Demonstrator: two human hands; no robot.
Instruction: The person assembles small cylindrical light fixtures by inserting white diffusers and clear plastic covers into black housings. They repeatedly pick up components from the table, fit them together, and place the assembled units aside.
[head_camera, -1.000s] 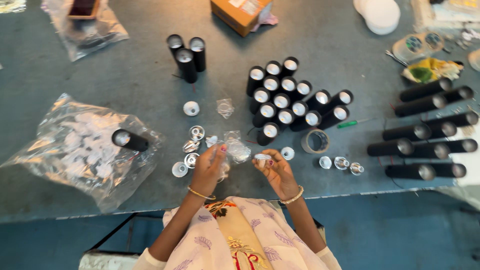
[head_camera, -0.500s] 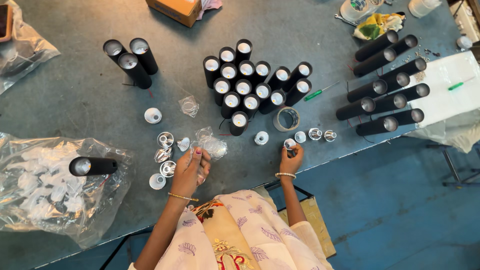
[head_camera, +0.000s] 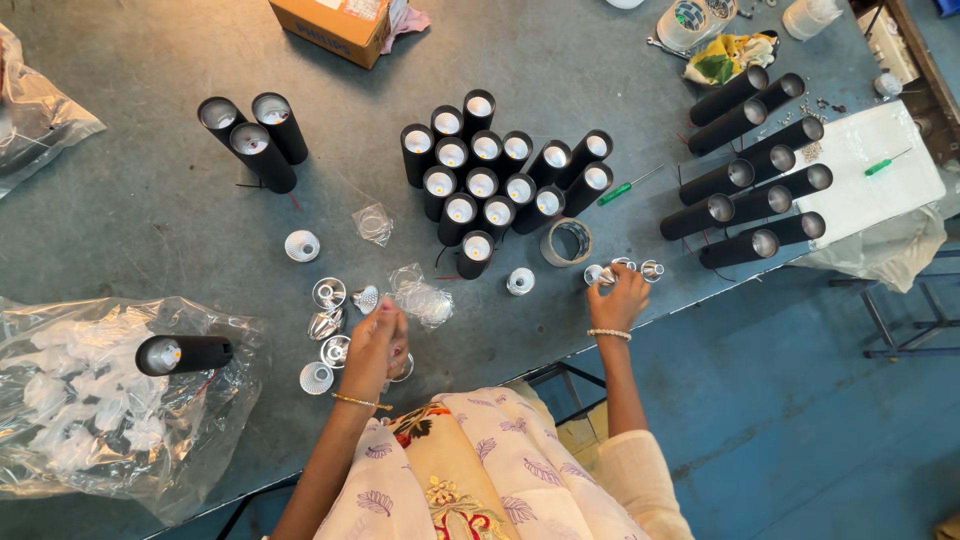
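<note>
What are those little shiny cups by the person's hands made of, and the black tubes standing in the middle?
The little cups look like mirror-finished metal or metallised plastic: they gleam silver, and I cannot tell which. The black tubes look like matt-coated metal, perhaps aluminium, dull and even in colour with pale insides. The right hand touches more cups at the table edge; the left hand is near others.

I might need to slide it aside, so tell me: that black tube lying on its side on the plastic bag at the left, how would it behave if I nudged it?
The black tube is round and lies on its side, so it would probably roll. The crinkled plastic bag under it looks soft and uneven, which may slow it. It looks rigid, so it should not flex.
</note>
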